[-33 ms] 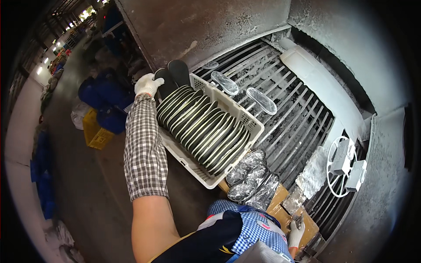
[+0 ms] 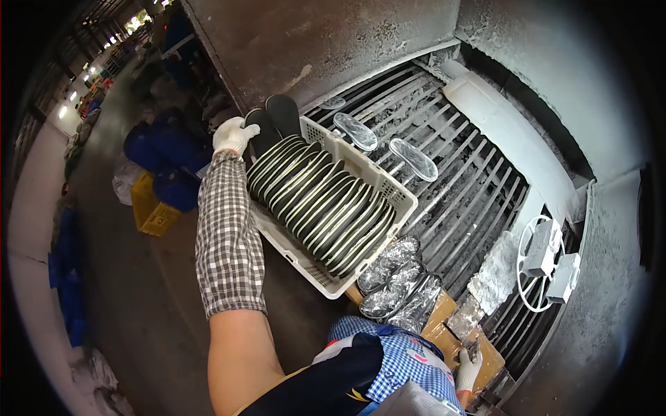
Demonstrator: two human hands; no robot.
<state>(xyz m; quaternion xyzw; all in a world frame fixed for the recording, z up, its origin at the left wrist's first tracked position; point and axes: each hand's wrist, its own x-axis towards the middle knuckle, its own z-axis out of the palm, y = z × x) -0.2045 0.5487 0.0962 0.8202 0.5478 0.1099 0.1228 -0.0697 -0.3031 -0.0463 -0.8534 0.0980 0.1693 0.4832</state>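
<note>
My left hand, in a white knit glove, is at the far left corner of a white plastic crate. Its fingers are closed on the edge of a dark flat shoe sole. A second dark sole stands right beside that one. Many dark soles with pale edges fill the crate in a tight upright row. My right hand, also gloved, is low on the right over a brown board. Its fingers are curled round something small and dark that I cannot make out.
Right of the crate stretches a dusty slatted metal grate with sole-shaped plates on rods. Silvery wrapped shoe shapes lie near my apron. A white handwheel sits far right. Blue sacks and a yellow crate stand left.
</note>
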